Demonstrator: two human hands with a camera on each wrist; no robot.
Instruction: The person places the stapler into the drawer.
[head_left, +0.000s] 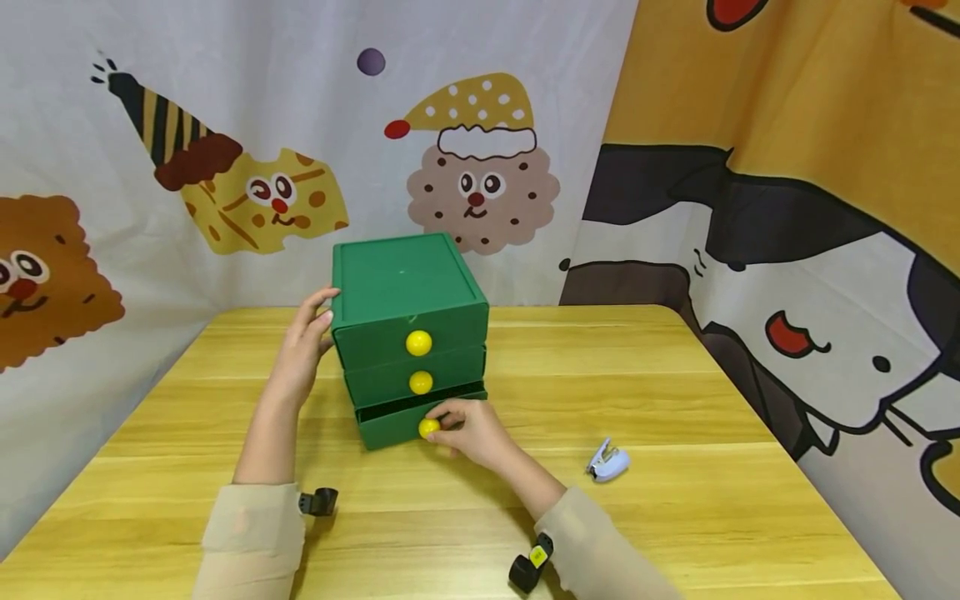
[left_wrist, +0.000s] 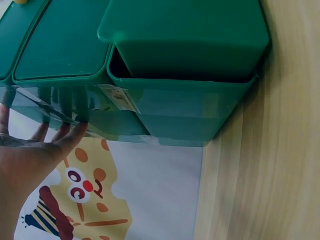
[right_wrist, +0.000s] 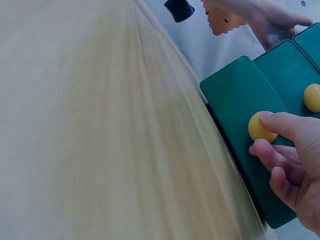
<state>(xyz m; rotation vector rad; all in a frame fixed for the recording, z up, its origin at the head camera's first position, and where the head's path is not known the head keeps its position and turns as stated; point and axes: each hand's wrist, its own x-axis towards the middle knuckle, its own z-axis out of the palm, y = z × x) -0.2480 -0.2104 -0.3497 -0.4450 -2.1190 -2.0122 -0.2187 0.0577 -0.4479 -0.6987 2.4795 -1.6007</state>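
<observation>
A green cabinet (head_left: 405,279) with three stacked drawers stands on the table, a round yellow knob on each drawer front. The bottom drawer (head_left: 390,427) sticks out a little, a dark gap showing along its top. My right hand (head_left: 468,432) pinches the yellow knob (right_wrist: 261,127) of that drawer between thumb and fingers. On the cabinet's left side rests my left hand (head_left: 302,342), and in the left wrist view its spread fingertips touch the green side wall (left_wrist: 175,107). The upper two drawers sit flush.
A small pale-blue stapler (head_left: 609,462) lies on the wooden table (head_left: 675,392), right of the right hand. Behind the table hangs a cartoon-print curtain (head_left: 292,50). Each sleeve carries a black wrist camera (head_left: 321,502).
</observation>
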